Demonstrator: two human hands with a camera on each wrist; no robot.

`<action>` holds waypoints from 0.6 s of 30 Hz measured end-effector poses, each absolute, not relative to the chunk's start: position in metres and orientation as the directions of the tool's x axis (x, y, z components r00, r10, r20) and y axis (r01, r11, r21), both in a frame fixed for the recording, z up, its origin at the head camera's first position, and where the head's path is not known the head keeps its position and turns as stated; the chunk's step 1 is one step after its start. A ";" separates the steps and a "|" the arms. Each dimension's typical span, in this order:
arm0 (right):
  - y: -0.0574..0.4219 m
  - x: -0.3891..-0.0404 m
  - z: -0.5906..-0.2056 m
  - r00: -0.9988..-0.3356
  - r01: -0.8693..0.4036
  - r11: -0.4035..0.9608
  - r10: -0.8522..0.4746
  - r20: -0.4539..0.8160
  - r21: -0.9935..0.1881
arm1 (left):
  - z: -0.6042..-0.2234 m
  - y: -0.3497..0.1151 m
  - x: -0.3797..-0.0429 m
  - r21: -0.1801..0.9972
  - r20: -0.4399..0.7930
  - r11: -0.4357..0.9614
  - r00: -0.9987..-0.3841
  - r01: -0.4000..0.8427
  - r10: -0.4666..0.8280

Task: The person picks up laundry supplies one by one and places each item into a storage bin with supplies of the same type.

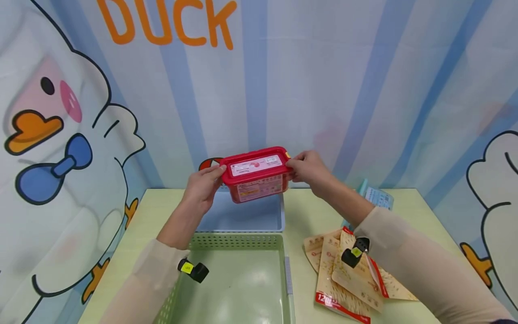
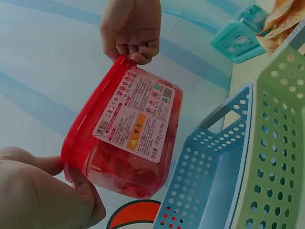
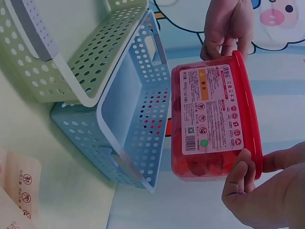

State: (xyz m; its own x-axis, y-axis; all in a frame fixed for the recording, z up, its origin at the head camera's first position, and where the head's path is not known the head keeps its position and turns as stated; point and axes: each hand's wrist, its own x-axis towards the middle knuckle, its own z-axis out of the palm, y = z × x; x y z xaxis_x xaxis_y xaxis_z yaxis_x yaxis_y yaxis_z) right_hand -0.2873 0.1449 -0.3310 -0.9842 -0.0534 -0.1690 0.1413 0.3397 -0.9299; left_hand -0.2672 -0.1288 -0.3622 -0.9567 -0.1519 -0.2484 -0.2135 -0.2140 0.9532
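Note:
Between both hands hangs a clear plastic tub with a red lid (image 1: 256, 173), raised above the blue basket (image 1: 243, 213) and tipped slightly. My left hand (image 1: 202, 186) pinches one end of the lid's rim, thumb on top. At the opposite end, my right hand (image 1: 310, 170) grips the rim between thumb and fingers. Red contents show through the tub's wall, and a printed label (image 2: 136, 117) covers its long side. The lid looks closed in all views. Nearer me stands the green basket (image 1: 234, 288), just in front of the blue one.
Several beige packets with red edges (image 1: 348, 274) lie fanned on the table (image 1: 117, 252) at the right, under my right forearm. Behind them is a teal pack (image 1: 378, 198). A striped duck-print curtain (image 1: 291, 90) hangs behind the table.

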 end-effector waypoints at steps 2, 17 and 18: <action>0.142 -0.287 -0.332 -0.982 0.146 0.344 -0.059 -0.177 -0.927 | -0.363 -0.131 -0.268 0.952 -0.255 -0.212 -0.953 -0.219 -0.163; 0.122 -0.286 -0.342 -0.992 0.089 0.405 -0.047 -0.118 -0.910 | -0.372 -0.148 -0.269 0.926 -0.372 -0.089 -0.927 -0.367 -0.050; 0.122 -0.286 -0.344 -0.993 0.083 0.410 -0.048 -0.112 -0.908 | -0.374 -0.148 -0.270 0.919 -0.386 -0.102 -0.921 -0.380 -0.048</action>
State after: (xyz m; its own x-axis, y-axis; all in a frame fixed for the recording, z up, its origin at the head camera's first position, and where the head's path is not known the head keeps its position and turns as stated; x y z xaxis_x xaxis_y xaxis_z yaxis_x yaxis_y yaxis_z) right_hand -0.2856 0.1216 -0.3436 -0.9925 -0.0483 -0.1122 0.0828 0.4098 -0.9084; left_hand -0.2699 -0.1485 -0.3737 -0.9212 -0.0479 -0.3860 -0.3800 -0.1018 0.9194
